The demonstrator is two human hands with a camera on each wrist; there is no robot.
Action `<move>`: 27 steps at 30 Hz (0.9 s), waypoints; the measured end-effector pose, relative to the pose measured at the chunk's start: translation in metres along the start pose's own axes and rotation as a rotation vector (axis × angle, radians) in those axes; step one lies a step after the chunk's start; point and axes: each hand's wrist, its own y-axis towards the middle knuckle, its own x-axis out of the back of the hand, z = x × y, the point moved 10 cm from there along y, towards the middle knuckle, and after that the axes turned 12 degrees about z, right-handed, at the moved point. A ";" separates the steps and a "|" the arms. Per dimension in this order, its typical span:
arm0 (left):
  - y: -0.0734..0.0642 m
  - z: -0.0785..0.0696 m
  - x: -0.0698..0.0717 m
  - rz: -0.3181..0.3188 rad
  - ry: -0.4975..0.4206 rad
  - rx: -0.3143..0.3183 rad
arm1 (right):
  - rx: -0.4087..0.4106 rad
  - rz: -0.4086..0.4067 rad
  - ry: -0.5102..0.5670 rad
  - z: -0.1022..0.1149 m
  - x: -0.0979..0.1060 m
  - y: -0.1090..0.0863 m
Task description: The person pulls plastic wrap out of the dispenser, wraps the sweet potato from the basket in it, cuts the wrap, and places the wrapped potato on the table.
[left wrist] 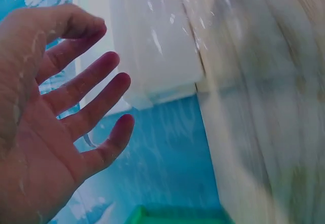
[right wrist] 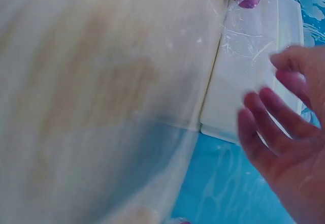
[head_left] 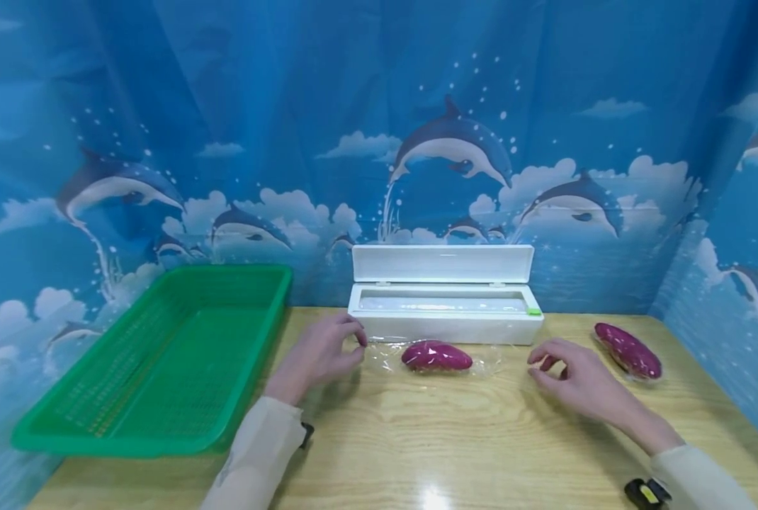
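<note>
A purple sweet potato (head_left: 436, 356) lies in front of the white box, with clear plastic film (head_left: 388, 354) spread about it and out to both sides. My left hand (head_left: 328, 350) hovers at the film's left end, fingers loosely bent. In the left wrist view its thumb and index tips lie close together, and no film shows clearly between them. My right hand (head_left: 573, 375) is held right of the film, thumb and index curved with a gap between them. A second sweet potato (head_left: 628, 350), wrapped in film, lies beyond the right hand.
A white film box (head_left: 445, 329) stands at the back with its lid (head_left: 443, 263) raised and a green piece (head_left: 533, 312) at its right end. A green plastic basket (head_left: 226, 425) occupies the left. Dolphin-printed curtain (head_left: 328, 106) hangs behind the wooden table (head_left: 417, 439).
</note>
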 end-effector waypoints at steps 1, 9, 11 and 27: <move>0.001 -0.002 -0.002 0.016 -0.006 0.001 | -0.002 -0.029 -0.039 0.001 0.004 0.001; 0.019 -0.037 -0.020 0.075 0.011 -0.077 | 0.221 -0.158 -0.398 0.046 0.011 0.033; 0.025 -0.044 -0.028 0.090 0.035 -0.075 | 0.272 -0.137 -0.431 0.057 0.002 0.043; 0.054 -0.058 -0.063 0.147 0.065 -0.061 | 0.320 -0.036 -0.258 0.074 -0.034 0.074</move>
